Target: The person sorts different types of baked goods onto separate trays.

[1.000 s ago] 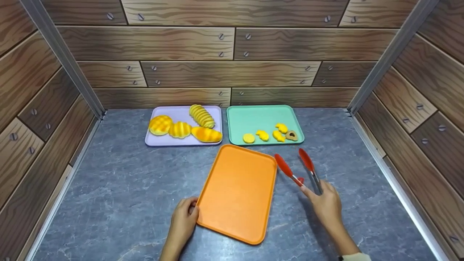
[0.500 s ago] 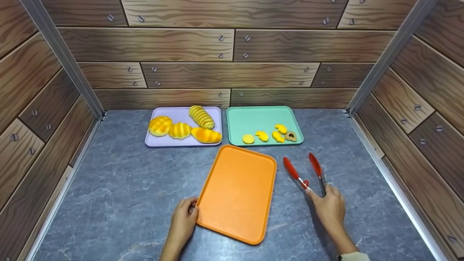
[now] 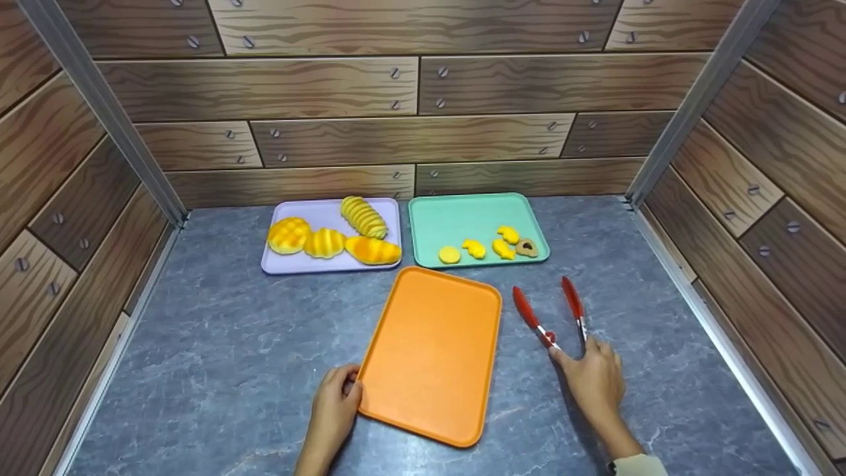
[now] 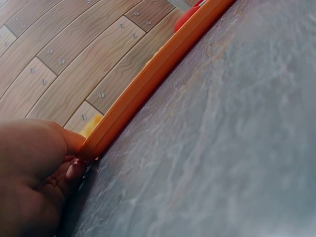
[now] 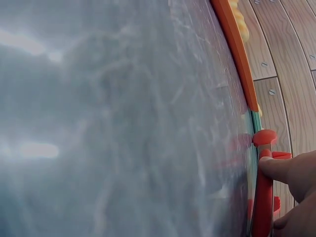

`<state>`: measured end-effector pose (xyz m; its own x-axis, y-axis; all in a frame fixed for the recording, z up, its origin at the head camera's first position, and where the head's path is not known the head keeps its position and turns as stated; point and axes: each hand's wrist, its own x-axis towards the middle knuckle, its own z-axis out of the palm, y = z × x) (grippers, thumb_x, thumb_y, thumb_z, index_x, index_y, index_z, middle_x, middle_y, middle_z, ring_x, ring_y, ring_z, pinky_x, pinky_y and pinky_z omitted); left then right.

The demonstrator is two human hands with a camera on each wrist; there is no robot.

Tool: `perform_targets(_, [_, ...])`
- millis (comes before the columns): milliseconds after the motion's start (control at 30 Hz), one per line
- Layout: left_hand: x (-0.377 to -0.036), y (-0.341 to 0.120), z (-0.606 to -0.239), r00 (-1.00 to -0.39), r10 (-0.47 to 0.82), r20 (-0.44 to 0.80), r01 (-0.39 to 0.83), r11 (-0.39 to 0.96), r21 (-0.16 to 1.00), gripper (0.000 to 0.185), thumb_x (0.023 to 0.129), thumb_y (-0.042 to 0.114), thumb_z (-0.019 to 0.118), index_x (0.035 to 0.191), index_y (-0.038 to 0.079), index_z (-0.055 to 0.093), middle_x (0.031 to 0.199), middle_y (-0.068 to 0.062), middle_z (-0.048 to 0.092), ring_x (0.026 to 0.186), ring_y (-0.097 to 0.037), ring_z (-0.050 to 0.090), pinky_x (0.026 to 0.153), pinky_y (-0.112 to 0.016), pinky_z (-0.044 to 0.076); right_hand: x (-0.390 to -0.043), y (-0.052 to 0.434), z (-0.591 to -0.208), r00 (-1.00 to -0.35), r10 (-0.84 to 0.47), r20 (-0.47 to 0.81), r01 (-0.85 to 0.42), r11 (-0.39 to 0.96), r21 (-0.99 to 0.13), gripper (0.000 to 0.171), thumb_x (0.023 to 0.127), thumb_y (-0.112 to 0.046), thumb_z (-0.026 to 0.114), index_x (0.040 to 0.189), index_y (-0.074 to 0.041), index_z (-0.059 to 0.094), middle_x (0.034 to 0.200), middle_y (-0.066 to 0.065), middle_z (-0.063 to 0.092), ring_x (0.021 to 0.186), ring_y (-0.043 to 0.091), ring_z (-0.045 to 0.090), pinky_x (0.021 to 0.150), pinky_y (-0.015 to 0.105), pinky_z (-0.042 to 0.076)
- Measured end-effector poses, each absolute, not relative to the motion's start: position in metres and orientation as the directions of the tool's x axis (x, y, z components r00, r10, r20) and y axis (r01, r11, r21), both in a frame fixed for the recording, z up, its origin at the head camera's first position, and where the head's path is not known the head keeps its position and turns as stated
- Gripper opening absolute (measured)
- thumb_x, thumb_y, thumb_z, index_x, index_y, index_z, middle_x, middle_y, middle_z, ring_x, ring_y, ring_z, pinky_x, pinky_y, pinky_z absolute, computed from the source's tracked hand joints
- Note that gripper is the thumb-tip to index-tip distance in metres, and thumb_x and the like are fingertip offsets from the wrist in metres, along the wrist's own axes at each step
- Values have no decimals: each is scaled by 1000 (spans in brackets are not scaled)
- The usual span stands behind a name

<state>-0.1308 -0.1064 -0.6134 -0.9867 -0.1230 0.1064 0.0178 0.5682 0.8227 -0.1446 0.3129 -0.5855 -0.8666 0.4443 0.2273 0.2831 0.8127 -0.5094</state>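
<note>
Recent change: The red-tipped tongs [image 3: 554, 313] sit a little lower and further right in the head view than a second ago, drawn back from the green tray [image 3: 478, 201] toward the person. Between half a second ago and now they have barely shifted. The orange tray [image 3: 431, 354] and the left hand [image 3: 334, 408] have kept their places.

What that suggests: The tongs look settled on the counter [image 3: 218, 344] and lined up for a firmer hold; nothing has yet been picked up with them.

Right hand: The right hand [image 3: 591, 380], lower right of the head view, holds the handle end of the tongs with fingertips on both arms. The right wrist view shows a finger [image 5: 284, 170] pressed on one red arm.

Left hand: It grips the near left corner of the orange tray, thumb on the rim, fingers curled under the edge in the left wrist view.

Tongs, position: Right of centre in the head view, just beside the orange tray's right edge, apart from it.

Tongs, direction: The two red tips point up-frame toward the green tray, spread wide in a V. The long axis runs from lower right to upper centre, tilted slightly left.

Other things: A lilac tray [image 3: 310, 264] with four yellow buns at upper centre-left; small yellow pieces [image 3: 489, 249] lie on the green tray.
</note>
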Motion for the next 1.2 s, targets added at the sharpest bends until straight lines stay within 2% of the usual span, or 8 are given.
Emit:
perform_targets(333, [-129, -118, -609, -987, -141, 82, -10, 558, 830, 22, 91, 5, 66, 112, 5, 71, 96, -2, 62, 84, -10, 54, 74, -25, 47, -145, 306, -583, -902, 411, 132, 292, 807, -514, 83, 83, -45, 79, 140, 7, 50, 128, 30, 55, 112, 46, 52, 80, 62, 47])
perform_targets(500, [-130, -118, -608, -986, -143, 85, -7, 550, 835, 22, 90, 5, 67, 111, 6, 71, 95, -1, 62, 83, -10, 54, 75, -24, 47, -142, 311, -573, -915, 400, 52, 315, 788, -529, 83, 89, -55, 69, 143, 4, 46, 128, 31, 55, 116, 48, 51, 81, 64, 46])
perform_targets(600, [-130, -117, -608, -986, -134, 104, 13, 552, 833, 22, 90, 3, 67, 111, 5, 71, 95, -1, 62, 84, -10, 54, 75, -25, 47, -138, 313, -567, -904, 425, 41, 336, 767, -546, 81, 92, -57, 62, 145, 2, 44, 133, 31, 53, 121, 49, 48, 86, 66, 43])
perform_targets(767, [-132, -112, -609, -984, -106, 141, 58, 560, 826, 23, 89, 2, 67, 111, 4, 71, 95, -1, 62, 84, -10, 53, 75, -25, 46, -133, 317, -556, -865, 477, 159, 312, 758, -573, 69, 96, -46, 59, 143, 3, 48, 141, 29, 50, 127, 49, 42, 98, 64, 36])
perform_targets(967, [-134, -108, -609, -982, -95, 161, 79, 566, 820, 23, 89, 2, 67, 111, 3, 71, 95, -1, 62, 83, -10, 53, 75, -26, 46, -134, 308, -540, -817, 478, 322, 212, 769, -603, 55, 94, -35, 62, 136, 1, 57, 137, 24, 56, 124, 44, 46, 99, 59, 36])
perform_targets(1133, [-130, -107, -603, -984, -109, 137, 49, 579, 814, 26, 88, 3, 67, 114, 3, 70, 97, -3, 61, 84, -12, 53, 75, -29, 46, -138, 290, -534, -834, 378, 403, 46, 774, -631, 43, 92, -23, 66, 129, 0, 64, 129, 21, 61, 119, 42, 51, 97, 57, 39])
perform_targets(1200, [-127, -106, -597, -988, -105, 113, 28, 599, 801, 31, 90, 6, 67, 120, 2, 68, 103, -7, 63, 91, -17, 57, 81, -34, 48, -142, 283, -532, -850, 305, 429, -45, 770, -637, 41, 91, -17, 68, 127, 3, 65, 127, 22, 61, 117, 43, 52, 98, 57, 40])
